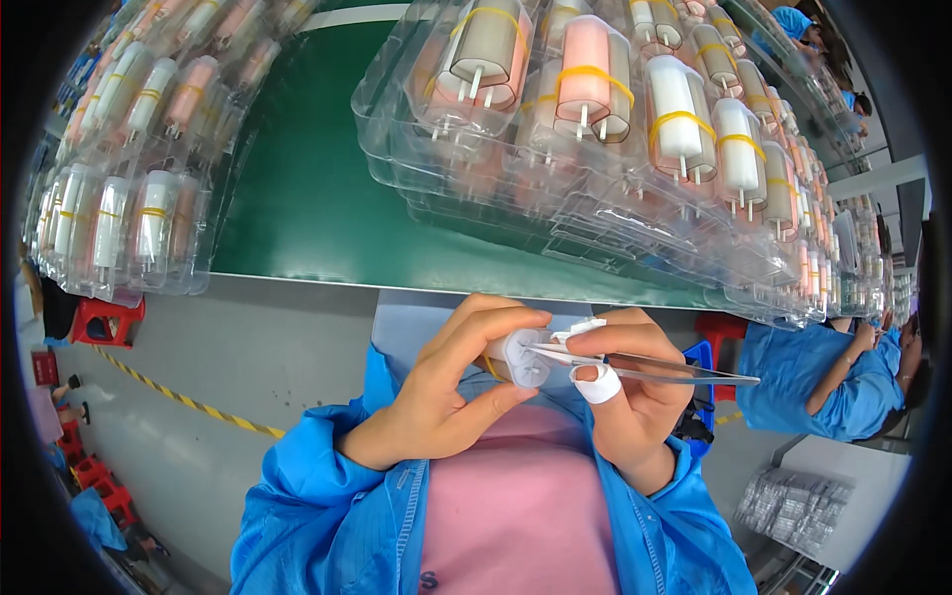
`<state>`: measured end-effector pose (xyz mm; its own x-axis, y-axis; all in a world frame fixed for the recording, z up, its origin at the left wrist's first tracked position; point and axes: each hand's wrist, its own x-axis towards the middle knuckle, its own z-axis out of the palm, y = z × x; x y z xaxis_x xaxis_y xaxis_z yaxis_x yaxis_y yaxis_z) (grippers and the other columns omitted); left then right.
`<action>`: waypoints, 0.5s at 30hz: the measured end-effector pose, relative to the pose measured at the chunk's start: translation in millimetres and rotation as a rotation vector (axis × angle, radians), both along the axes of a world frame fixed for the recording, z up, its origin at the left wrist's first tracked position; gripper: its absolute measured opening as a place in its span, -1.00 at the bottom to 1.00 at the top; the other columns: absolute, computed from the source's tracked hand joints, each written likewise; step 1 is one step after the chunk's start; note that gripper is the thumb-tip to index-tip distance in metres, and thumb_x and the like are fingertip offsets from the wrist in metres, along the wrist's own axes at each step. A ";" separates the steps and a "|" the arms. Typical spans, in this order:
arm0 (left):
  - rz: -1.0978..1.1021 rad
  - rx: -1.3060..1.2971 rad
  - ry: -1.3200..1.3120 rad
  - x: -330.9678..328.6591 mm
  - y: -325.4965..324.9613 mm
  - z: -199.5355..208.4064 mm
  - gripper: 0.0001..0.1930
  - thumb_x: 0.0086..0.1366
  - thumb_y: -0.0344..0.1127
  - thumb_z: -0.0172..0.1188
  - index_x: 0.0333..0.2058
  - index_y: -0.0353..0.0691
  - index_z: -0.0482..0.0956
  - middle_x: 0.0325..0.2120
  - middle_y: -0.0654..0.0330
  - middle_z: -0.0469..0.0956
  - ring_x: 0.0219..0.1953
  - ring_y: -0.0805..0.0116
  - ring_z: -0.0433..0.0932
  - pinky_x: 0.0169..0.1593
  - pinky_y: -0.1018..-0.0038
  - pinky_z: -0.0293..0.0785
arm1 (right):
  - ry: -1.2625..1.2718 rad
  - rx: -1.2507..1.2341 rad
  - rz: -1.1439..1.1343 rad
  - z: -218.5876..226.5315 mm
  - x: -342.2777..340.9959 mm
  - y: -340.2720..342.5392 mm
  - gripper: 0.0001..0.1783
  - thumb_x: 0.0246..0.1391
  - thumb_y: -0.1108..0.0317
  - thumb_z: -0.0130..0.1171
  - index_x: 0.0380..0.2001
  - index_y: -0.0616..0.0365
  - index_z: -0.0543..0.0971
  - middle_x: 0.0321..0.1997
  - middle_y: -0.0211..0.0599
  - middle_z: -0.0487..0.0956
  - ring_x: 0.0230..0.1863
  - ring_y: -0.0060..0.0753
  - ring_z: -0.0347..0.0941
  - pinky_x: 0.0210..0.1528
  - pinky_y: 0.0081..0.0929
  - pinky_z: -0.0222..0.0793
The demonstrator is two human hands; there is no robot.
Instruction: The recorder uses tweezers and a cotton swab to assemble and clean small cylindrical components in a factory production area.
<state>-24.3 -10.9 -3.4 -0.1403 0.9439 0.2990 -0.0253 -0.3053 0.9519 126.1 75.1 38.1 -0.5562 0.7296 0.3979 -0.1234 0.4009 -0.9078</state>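
Observation:
Close to my chest, my left hand (pixel 436 392) grips a white-ended plastic cylinder (pixel 525 362) between thumb and fingers. A yellow rubber band runs around it, and its end face is turned toward my right hand. In my right hand (pixel 640 392) is a pair of metal tweezers (pixel 684 374), pinched between the fingers and thumb. The tips of the tweezers touch or nearly touch the cylinder's end face; whether they hold anything is too small to tell. White tape wraps my right thumb and a fingertip.
A green table (pixel 307 198) lies ahead. Stacked clear plastic trays (pixel 397 164) on it carry many pink, white and grey banded cylinders; more trays (pixel 124 268) stand at left. A co-worker in blue (pixel 808 382) sits at right, near a blue bin (pixel 702 397). A red stool (pixel 109 322) stands left.

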 end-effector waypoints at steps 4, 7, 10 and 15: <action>0.003 0.013 0.027 -1.3 1.4 -0.8 -0.48 0.04 -0.55 0.24 0.03 -0.30 0.38 -0.10 0.05 0.34 -0.11 0.25 0.41 -0.14 0.48 0.40 | -0.017 0.024 0.006 0.7 -0.3 1.5 -0.79 -0.12 0.54 0.28 -0.32 0.29 0.58 -0.37 -0.16 0.57 -0.38 -0.39 0.49 -0.34 -0.56 0.39; 0.004 0.013 0.034 -1.5 1.3 -0.7 -0.48 0.04 -0.55 0.25 0.03 -0.31 0.38 -0.11 0.05 0.35 -0.11 0.24 0.41 -0.15 0.48 0.40 | -0.023 0.031 0.011 0.7 0.2 2.3 -0.80 -0.12 0.54 0.28 -0.33 0.29 0.58 -0.38 -0.16 0.57 -0.38 -0.40 0.48 -0.35 -0.56 0.39; 0.001 0.010 0.030 -1.3 1.3 -0.4 -0.48 0.04 -0.55 0.25 0.03 -0.31 0.38 -0.11 0.05 0.35 -0.11 0.23 0.41 -0.15 0.48 0.40 | -0.028 0.036 0.003 1.1 0.7 2.1 -0.81 -0.12 0.55 0.27 -0.34 0.29 0.58 -0.38 -0.16 0.57 -0.38 -0.40 0.48 -0.35 -0.57 0.39; -0.003 0.024 0.049 -1.3 2.8 -1.1 -0.48 0.03 -0.55 0.25 0.03 -0.31 0.38 -0.11 0.05 0.35 -0.11 0.22 0.41 -0.14 0.46 0.41 | -0.024 0.052 0.017 1.1 1.0 2.6 -0.82 -0.12 0.55 0.27 -0.35 0.29 0.58 -0.39 -0.15 0.58 -0.39 -0.39 0.51 -0.37 -0.57 0.41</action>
